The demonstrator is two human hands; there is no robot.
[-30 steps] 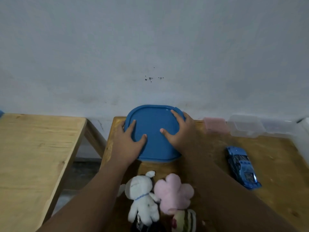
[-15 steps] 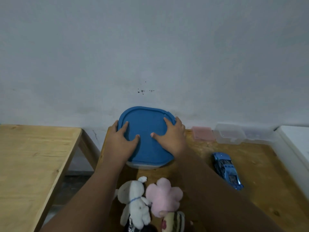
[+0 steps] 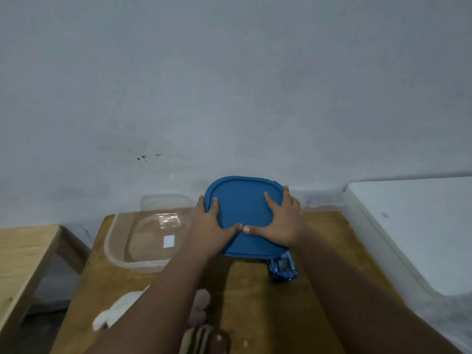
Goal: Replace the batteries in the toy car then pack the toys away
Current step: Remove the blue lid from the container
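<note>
Both my hands hold a blue plastic lid [image 3: 242,208] lifted off its box and carried to the right. My left hand [image 3: 208,226] grips its left edge, my right hand [image 3: 283,221] its right edge, thumbs meeting near the front. The clear plastic container [image 3: 120,254] stands uncovered at the table's back left, with nothing inside but a white label. The blue toy car [image 3: 282,269] peeks out from under the lid's front right corner. A white plush [image 3: 115,312], a pink plush [image 3: 200,305] and a striped plush [image 3: 199,339] lie near the front, partly hidden by my left arm.
The dark wooden table [image 3: 255,302] stands against a grey wall. A lighter wooden table [image 3: 23,254] sits to the left across a gap. A white surface [image 3: 413,226] borders the right side.
The lid has come off the clear container and moved right with both hands, now hovering over the toy car. The view has shifted right, and the container is uncovered.
</note>
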